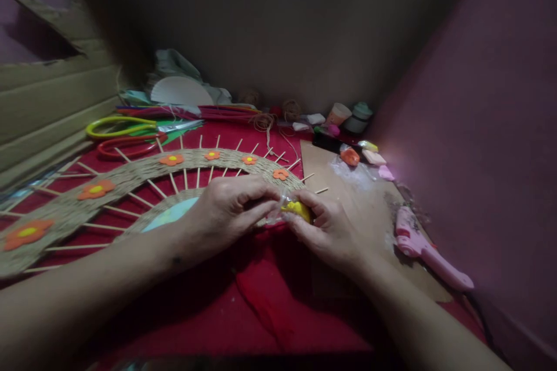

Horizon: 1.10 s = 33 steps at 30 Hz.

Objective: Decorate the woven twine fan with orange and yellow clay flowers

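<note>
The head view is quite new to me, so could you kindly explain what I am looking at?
There is no machine here: you see a person's bare left hand and right hand, filmed by one camera worn on the head, looking forward and down. The right hand holds a yellow lump; the left pinches clear plastic beside it, perhaps its wrapper. On the red cloth lies a curved woven band with thin sticks and orange flowers. Scissors lie towards the left; at the right is a brown board with a pink glue gun.
</note>
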Available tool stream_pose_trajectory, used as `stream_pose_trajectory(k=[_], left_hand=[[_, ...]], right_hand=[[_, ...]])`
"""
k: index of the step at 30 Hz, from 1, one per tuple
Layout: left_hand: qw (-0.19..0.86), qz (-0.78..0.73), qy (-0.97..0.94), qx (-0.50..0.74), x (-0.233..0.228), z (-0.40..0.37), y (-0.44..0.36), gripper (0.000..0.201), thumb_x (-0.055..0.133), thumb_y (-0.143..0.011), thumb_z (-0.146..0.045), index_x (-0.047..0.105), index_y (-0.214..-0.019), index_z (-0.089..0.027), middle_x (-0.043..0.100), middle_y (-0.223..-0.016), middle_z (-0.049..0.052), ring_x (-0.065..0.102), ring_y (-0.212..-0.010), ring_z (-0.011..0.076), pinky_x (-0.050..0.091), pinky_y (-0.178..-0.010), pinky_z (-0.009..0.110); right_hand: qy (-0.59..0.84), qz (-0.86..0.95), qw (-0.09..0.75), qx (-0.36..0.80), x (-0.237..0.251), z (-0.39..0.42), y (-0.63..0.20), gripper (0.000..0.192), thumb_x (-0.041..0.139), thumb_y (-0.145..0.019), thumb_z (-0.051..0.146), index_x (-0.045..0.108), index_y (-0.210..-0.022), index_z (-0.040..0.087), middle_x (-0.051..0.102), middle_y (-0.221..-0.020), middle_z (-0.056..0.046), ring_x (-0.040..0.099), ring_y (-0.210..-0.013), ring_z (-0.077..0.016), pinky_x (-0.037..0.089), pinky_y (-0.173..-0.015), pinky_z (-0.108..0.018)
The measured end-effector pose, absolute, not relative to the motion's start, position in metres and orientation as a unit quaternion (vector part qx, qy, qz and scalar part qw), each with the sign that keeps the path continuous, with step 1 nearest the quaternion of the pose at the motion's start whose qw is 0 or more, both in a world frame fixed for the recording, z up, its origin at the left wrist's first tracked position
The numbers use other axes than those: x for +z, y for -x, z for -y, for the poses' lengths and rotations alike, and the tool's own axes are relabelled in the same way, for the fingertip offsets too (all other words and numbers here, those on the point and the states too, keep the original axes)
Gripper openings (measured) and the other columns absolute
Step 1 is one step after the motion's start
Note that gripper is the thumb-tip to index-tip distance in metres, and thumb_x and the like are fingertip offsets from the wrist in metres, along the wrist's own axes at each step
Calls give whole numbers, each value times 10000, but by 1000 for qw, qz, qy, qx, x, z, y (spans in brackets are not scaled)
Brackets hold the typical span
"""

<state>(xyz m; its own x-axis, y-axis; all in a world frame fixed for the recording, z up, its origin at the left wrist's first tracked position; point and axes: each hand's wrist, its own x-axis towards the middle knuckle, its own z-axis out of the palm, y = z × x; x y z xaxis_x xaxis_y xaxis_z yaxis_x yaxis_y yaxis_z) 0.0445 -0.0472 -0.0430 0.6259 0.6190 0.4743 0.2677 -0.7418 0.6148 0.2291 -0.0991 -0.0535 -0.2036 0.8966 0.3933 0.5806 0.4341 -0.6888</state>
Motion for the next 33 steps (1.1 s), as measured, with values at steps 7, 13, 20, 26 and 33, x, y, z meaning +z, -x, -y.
stream_pose_trajectory(k=[7, 13, 20, 26, 33], left_hand=[[253, -253, -875, 326, -46, 50, -48, 128, 603, -813, -149, 711, -875, -119, 680, -739, 21, 605, -676, 88, 442, -641, 170], [280, -274, -866, 312, -45, 53, -50, 120, 580, -811, -139, 696, -782, -141, 649, -669, -13, 574, -634, 72, 426, -630, 168], [480, -335, -776, 235, -36, 49, -49, 131, 597, -795, -220, 641, -688, -159, 597, -584, -30, 505, -512, 59, 378, -480, 157], [680, -303, -570, 347, -23, 37, -42, 97, 623, -800, -231, 600, -739, -159, 534, -544, -43, 436, -389, 33, 319, -363, 133], [760, -231, -519, 318, -29, 39, -47, 55, 509, -852, -115, 558, -846, -140, 645, -762, 28, 583, -492, 85, 480, -427, 181]], right_hand=[[491, 767, 348, 222, -56, 100, -230, 125, 520, -811, 161, 631, -857, 127, 653, -783, -44, 575, -693, -121, 419, -630, -221], [482, 781, 336, 213, -58, 101, -228, 134, 523, -781, 110, 630, -854, 142, 640, -751, -23, 552, -665, -108, 396, -618, -212], [486, 763, 352, 240, -54, 100, -227, 98, 534, -799, 122, 596, -730, 153, 530, -614, 33, 456, -559, -73, 342, -541, -190], [552, 696, 363, 281, -46, 98, -232, 120, 529, -815, 188, 618, -742, 155, 557, -620, 21, 471, -573, -92, 354, -538, -211], [534, 702, 373, 288, -52, 97, -231, 148, 528, -819, 218, 661, -831, 156, 624, -677, -1, 508, -598, -102, 377, -549, -221]])
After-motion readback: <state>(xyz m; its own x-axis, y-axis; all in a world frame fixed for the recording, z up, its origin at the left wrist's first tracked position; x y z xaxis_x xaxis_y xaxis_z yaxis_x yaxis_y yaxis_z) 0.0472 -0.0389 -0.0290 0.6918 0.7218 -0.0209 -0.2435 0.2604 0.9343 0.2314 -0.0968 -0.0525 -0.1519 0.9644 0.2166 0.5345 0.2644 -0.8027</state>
